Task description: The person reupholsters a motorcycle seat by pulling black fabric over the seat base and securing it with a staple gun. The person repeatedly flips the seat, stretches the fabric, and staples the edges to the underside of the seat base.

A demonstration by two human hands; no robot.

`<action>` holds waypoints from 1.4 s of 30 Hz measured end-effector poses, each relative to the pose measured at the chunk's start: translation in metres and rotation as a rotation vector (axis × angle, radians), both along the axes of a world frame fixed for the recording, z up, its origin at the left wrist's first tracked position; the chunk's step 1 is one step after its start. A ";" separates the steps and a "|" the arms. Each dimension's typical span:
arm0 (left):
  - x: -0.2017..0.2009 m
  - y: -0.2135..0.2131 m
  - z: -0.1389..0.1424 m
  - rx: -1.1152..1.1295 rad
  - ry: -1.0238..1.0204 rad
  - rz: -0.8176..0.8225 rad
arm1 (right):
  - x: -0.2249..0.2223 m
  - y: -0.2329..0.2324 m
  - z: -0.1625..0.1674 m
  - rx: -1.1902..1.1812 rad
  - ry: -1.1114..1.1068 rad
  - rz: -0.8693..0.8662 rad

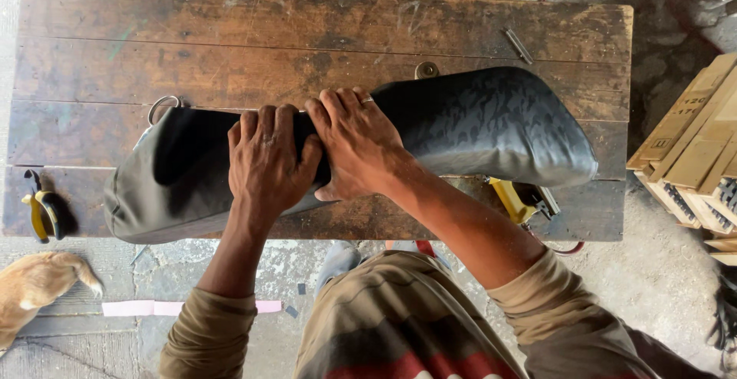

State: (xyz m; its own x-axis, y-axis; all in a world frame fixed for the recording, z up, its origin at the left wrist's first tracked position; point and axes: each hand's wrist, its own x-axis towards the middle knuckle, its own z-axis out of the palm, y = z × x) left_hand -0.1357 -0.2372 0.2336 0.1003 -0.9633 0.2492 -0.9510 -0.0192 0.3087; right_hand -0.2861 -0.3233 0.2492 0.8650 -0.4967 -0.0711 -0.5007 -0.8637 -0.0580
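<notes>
Two hands press side by side on the black seat cover (461, 122) lying across my worktop (230, 34): left hand (265, 160) and right hand (357, 145), fingers curled over its narrow middle, each grip closed on it.

pliers (40, 214) bench left | metal strip (518, 45) top right | wooden crates (695, 156) right

I work at a worn wooden bench (230, 26) of dark, scratched planks; beneath it the concrete floor (668, 271) is grey and cracked, littered with scraps and a pink strip (153, 308); stacked pale wooden slats (695, 145) stand at my right; daylight falls flat and even over everything.
</notes>
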 end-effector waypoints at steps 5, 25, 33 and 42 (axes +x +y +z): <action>0.009 -0.005 -0.007 0.110 0.010 0.011 | 0.005 -0.008 0.004 0.099 0.214 -0.016; 0.028 0.020 0.022 -0.004 -0.033 0.047 | -0.007 -0.058 0.009 0.460 -0.244 0.152; 0.018 0.039 -0.011 -0.183 -0.021 0.125 | -0.001 -0.046 0.007 0.299 -0.269 0.244; 0.026 0.030 -0.023 -0.235 -0.037 0.150 | 0.004 -0.055 -0.002 0.208 -0.247 0.302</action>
State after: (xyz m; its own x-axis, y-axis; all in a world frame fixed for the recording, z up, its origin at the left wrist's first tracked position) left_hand -0.1092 -0.2072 0.2109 0.2240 -0.8536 0.4703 -0.9537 -0.0926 0.2862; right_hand -0.2818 -0.3779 0.2475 0.9728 -0.2159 0.0841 -0.1770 -0.9265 -0.3322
